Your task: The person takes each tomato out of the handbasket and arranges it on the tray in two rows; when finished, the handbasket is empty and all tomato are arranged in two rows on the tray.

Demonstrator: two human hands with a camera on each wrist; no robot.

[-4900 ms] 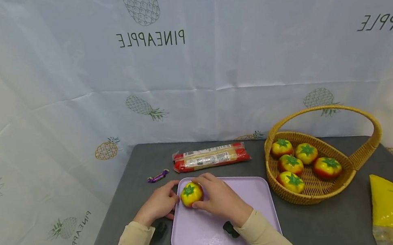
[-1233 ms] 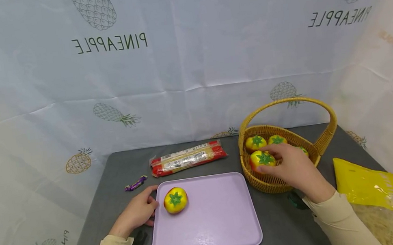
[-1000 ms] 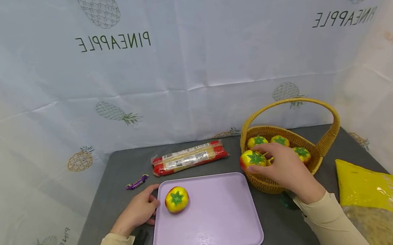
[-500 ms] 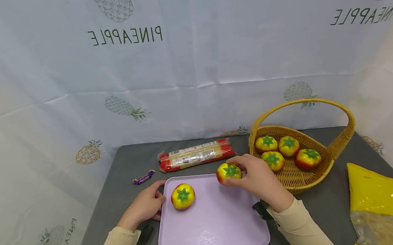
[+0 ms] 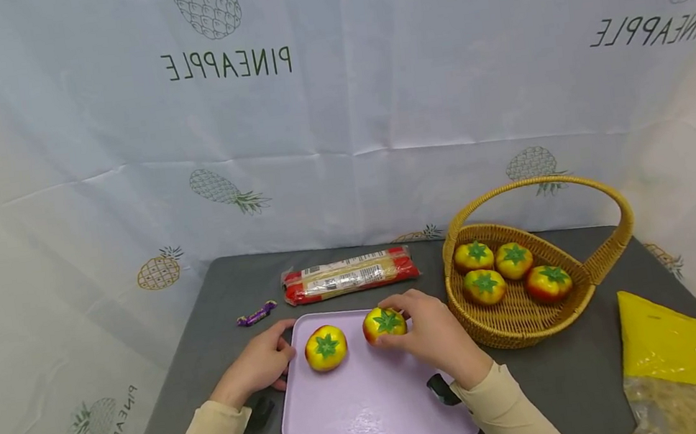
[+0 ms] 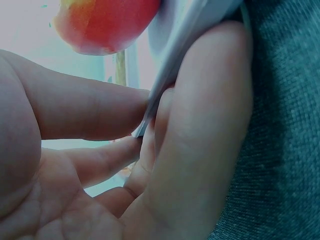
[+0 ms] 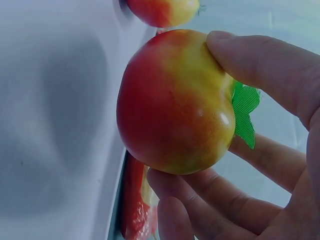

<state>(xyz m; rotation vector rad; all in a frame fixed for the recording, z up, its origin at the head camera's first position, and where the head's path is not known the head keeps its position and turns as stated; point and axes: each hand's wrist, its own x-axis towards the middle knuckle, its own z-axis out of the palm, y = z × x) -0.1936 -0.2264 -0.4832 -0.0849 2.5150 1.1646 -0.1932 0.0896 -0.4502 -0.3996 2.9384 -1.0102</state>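
My right hand (image 5: 435,333) grips a yellow-and-red artificial tomato (image 5: 382,324) with a green cloth leaf, thumb on one side and fingers on the other. In the right wrist view, this tomato (image 7: 175,105) hangs just above the tray surface, over its shadow. A second tomato (image 5: 326,348) sits on the left back part of the lilac tray (image 5: 371,402). At the tray's left edge, my left hand (image 5: 257,364) pinches the rim; the left wrist view has the thumb and fingers on either side of the tray edge (image 6: 172,62).
A wicker basket (image 5: 499,332) with a tall handle stands right of the tray, holding several more tomatoes (image 5: 513,260). Behind the tray lies a red-ended noodle packet (image 5: 350,275), with a purple wrapped candy (image 5: 257,313) to its left. A yellow bag (image 5: 690,349) lies at the right.
One tomato went from my right hand onto the tray's left part. That hand then took another from the basket and carried it left over the tray. My left hand stays at the tray's edge.
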